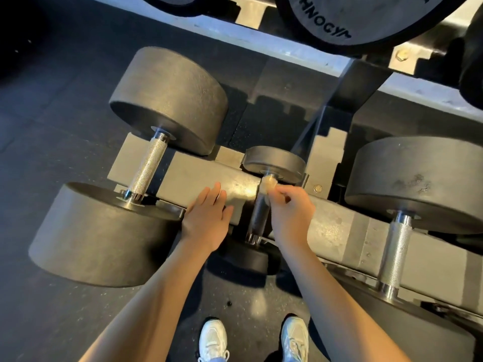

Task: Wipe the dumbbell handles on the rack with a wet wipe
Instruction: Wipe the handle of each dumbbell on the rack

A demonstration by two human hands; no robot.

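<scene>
A: Forearms (pixel 156 296), foreground: what does each hand hold?
B: Left hand (pixel 206 218) lies flat, fingers (pixel 214 194) straight, on the rack (pixel 337 228); right hand (pixel 290 215) pinches a crumpled wet wipe (pixel 269 184) at the dumbbell handle's (pixel 261 214) 12 o'clock end.

3 dumbbells on rack (pixel 198 176): small dumbbell (pixel 261 205) between big left dumbbell (pixel 146 168) and right dumbbell (pixel 397 244).

Partly readable only: raised letters "HNOGY" and a broken stroke after them, curving along the rim of the black plate (pixel 339 19) at top; start of the word cut off by the frame edge.
</scene>
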